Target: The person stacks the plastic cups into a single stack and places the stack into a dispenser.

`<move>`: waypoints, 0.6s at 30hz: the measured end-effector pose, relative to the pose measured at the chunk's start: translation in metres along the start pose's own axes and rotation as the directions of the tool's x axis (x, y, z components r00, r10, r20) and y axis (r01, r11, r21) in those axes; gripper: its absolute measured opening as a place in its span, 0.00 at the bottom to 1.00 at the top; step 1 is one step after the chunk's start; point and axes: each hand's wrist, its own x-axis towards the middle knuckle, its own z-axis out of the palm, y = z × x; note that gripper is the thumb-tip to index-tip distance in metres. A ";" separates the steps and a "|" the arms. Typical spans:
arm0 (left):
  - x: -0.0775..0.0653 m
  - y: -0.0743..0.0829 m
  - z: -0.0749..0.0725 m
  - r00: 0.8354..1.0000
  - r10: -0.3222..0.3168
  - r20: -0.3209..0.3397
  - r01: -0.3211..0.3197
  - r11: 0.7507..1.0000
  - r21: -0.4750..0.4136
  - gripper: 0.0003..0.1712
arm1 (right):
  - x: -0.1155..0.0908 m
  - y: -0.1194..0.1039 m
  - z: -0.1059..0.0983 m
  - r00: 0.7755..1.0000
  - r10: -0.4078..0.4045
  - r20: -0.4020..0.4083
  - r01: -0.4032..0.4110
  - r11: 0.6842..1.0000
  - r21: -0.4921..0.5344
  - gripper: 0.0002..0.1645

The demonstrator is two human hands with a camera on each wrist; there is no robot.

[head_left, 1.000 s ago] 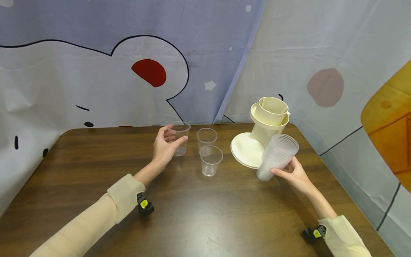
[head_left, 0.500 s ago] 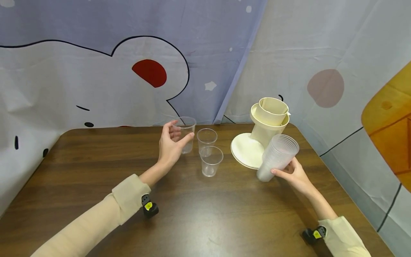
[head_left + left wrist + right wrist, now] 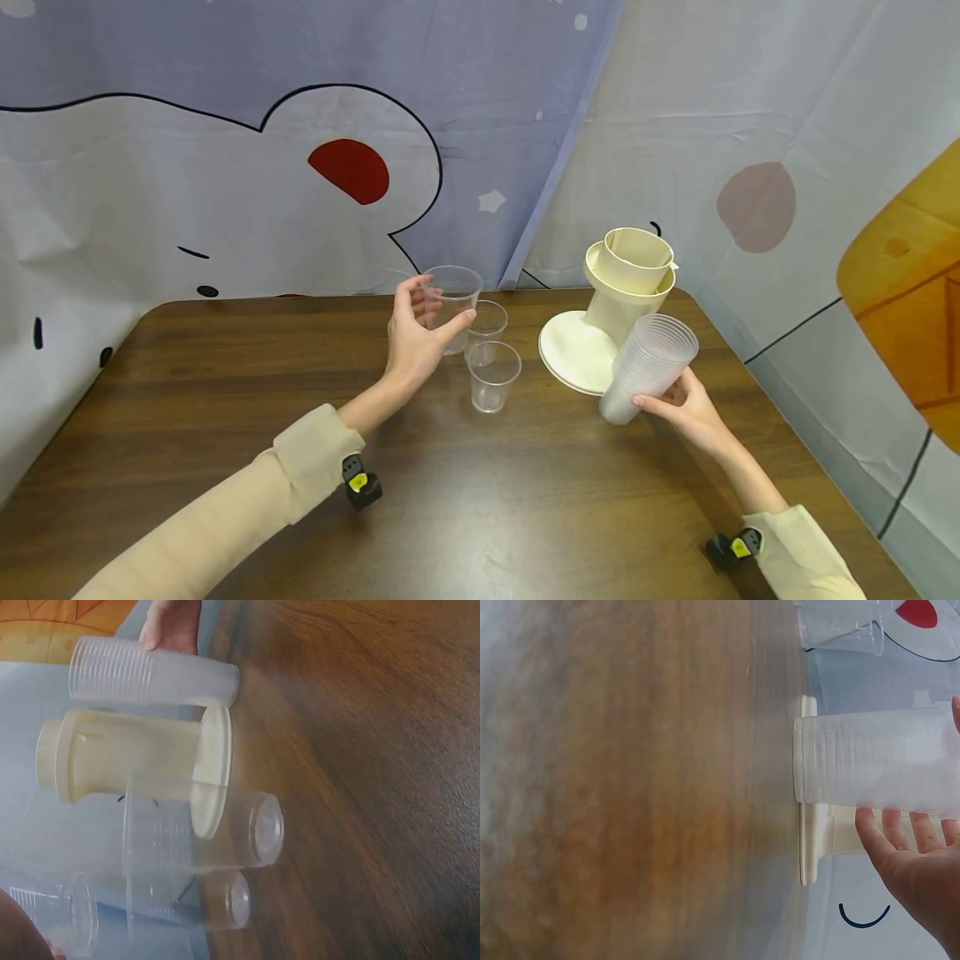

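My left hand [image 3: 415, 340] grips a clear plastic cup [image 3: 459, 312] by its side, thumb in front and fingers behind. The cup appears lifted off the table. Just right of it, another clear cup [image 3: 491, 323] is partly hidden behind the held one. A third clear cup [image 3: 492, 380] stands upright nearer to me; both standing cups show in the left wrist view, the nearer one [image 3: 199, 825] in front. On the right, my right hand [image 3: 696, 410] holds a tilted stack of nested clear cups [image 3: 649, 367], its fingers [image 3: 896, 829] along one side in the right wrist view.
A cream plastic stand [image 3: 618, 308] with a round base and stepped tubular top is behind the cup stack. Brown wooden table [image 3: 450, 517] fills the foreground. A printed cloth backdrop [image 3: 225, 200] hangs along the table's far and right edges.
My left hand has moved right and slightly away with its cup, which now overlaps the far standing cup in view. My right hand and the stack have stayed still.
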 end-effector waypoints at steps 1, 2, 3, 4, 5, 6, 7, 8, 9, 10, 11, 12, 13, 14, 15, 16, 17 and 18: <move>-0.001 0.001 0.001 1.000 0.002 0.002 -0.002 1.000 -0.003 0.40 | 0.000 0.000 0.000 1.000 0.000 0.001 0.000 1.000 0.001 0.38; -0.001 0.002 0.002 1.000 0.004 0.003 -0.004 1.000 -0.003 0.39 | 0.000 0.000 0.000 1.000 0.000 0.001 0.000 1.000 0.002 0.38; -0.002 0.003 0.004 1.000 0.005 0.005 -0.005 1.000 -0.004 0.39 | 0.000 0.000 0.000 1.000 -0.001 0.002 0.001 1.000 0.003 0.38; -0.002 0.004 0.005 1.000 0.009 0.008 -0.009 1.000 -0.004 0.39 | 0.000 0.000 0.000 1.000 0.000 0.003 0.000 1.000 0.004 0.38; -0.003 0.005 0.006 1.000 0.013 0.012 -0.013 1.000 -0.006 0.39 | 0.000 0.000 0.000 1.000 0.000 0.002 0.000 1.000 0.006 0.38; -0.003 0.005 0.007 1.000 0.016 0.017 -0.016 1.000 -0.007 0.39 | -0.001 0.000 0.000 1.000 0.000 0.002 0.000 1.000 0.007 0.38; -0.003 0.006 0.009 1.000 0.018 0.020 -0.018 1.000 -0.010 0.39 | 0.000 0.000 0.000 1.000 -0.001 0.001 0.001 1.000 0.009 0.38; -0.003 0.007 0.010 0.999 0.021 0.024 -0.021 1.000 -0.013 0.39 | 0.000 -0.001 0.000 1.000 -0.002 0.001 0.002 1.000 0.010 0.38; -0.004 0.008 0.012 0.999 0.025 0.028 -0.024 1.000 -0.016 0.39 | 0.000 -0.001 0.000 1.000 -0.003 0.000 0.003 1.000 0.009 0.38; -0.004 0.008 0.013 0.999 0.026 0.031 -0.025 0.999 -0.021 0.39 | 0.000 -0.001 0.000 1.000 -0.004 0.000 0.004 1.000 0.008 0.38; -0.005 0.009 0.015 0.999 0.025 0.034 -0.025 0.999 -0.024 0.39 | 0.000 -0.001 0.000 1.000 -0.004 0.000 0.004 1.000 0.007 0.38; -0.005 0.010 0.016 0.999 0.026 0.036 -0.025 0.999 -0.028 0.39 | 0.000 -0.001 0.000 1.000 -0.005 0.000 0.005 1.000 0.004 0.38; -0.005 0.010 0.018 0.999 0.029 0.038 -0.027 0.999 -0.032 0.39 | 0.000 -0.001 0.000 1.000 -0.005 0.001 0.005 1.000 0.001 0.38; -0.006 0.011 0.019 0.999 0.032 0.039 -0.030 0.999 -0.036 0.39 | 0.000 -0.002 -0.001 1.000 -0.004 0.002 0.004 1.000 -0.003 0.38; -0.006 0.011 0.020 0.999 0.036 0.040 -0.034 0.999 -0.038 0.39 | 0.000 -0.002 -0.001 1.000 -0.004 0.003 0.004 1.000 -0.007 0.38; -0.007 0.012 0.021 0.998 0.039 0.042 -0.037 0.999 -0.038 0.39 | 0.000 -0.002 -0.001 1.000 -0.003 0.003 0.003 1.000 -0.009 0.38; -0.007 0.012 0.023 0.998 0.043 0.044 -0.041 0.998 -0.038 0.39 | 0.000 -0.002 0.000 1.000 -0.003 0.003 0.003 1.000 -0.010 0.38; -0.008 0.013 0.024 0.998 0.047 0.044 -0.046 0.998 -0.038 0.39 | 0.000 -0.002 0.000 1.000 -0.003 0.001 0.003 1.000 -0.010 0.38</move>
